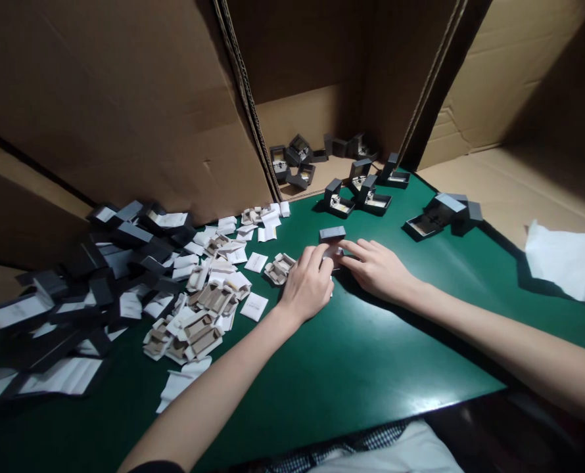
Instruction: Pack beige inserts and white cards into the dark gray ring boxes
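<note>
A small dark hinged box (332, 234) stands with its lid raised on the green table in front of me. My left hand (306, 281) is over its near left side, fingers bent down and closed at the opening. What those fingertips pinch is hidden, though a bit of white shows between the hands. From the right, my right hand (378, 269) grips the box's side with its fingers. Just left of my left hand lies a folded cardboard insert (279, 268). Small white packets (254, 306) lie near it.
Dark boxes with white papers (129, 256) are heaped at left, beside piled cardboard inserts (208, 299). Several open boxes (374, 197) stand at the back, more inside the cardboard carton (292, 112). Two or so boxes (440, 213) and a white sheet (568, 259) lie right.
</note>
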`<state>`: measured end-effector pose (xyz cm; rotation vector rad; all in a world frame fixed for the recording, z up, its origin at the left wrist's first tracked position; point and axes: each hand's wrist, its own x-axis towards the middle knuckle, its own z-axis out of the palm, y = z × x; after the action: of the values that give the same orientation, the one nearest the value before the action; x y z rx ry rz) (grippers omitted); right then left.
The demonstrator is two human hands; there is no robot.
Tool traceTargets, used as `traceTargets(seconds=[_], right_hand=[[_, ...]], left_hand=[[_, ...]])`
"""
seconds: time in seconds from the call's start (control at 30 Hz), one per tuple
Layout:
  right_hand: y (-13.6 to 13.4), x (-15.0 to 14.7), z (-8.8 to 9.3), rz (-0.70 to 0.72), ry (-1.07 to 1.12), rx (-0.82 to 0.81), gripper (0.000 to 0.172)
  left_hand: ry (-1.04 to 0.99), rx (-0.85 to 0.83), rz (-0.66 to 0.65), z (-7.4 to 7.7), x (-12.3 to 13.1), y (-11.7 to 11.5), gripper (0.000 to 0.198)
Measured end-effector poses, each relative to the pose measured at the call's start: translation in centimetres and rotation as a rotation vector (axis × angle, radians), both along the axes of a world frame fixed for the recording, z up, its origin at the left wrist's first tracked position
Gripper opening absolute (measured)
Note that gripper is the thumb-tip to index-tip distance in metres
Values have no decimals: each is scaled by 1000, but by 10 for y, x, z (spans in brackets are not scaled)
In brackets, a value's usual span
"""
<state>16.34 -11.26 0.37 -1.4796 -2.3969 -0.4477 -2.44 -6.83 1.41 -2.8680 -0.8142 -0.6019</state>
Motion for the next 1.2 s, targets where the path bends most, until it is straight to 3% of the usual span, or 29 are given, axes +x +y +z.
traceTargets(seconds=[0.3,0.6,0.7,1.07,1.2], right_hand=[[-6,-7,5,-66,-43,-25,33],[1,6,3,-34,61,-46,37],[3,10,4,-11,115,-84,36],[10,21,0,48,352,-135,31],[9,17,3,60,352,-130,29]], left_hand=[[0,-30,8,-1,-1,1,17],[-254,-227,-80,5,-10,3,30],[-301,-236,-51,6,-16,3,31],[-164,-271,-92,11,-27,-8,24],[-84,-268,-53,10,-26,-5,23]])
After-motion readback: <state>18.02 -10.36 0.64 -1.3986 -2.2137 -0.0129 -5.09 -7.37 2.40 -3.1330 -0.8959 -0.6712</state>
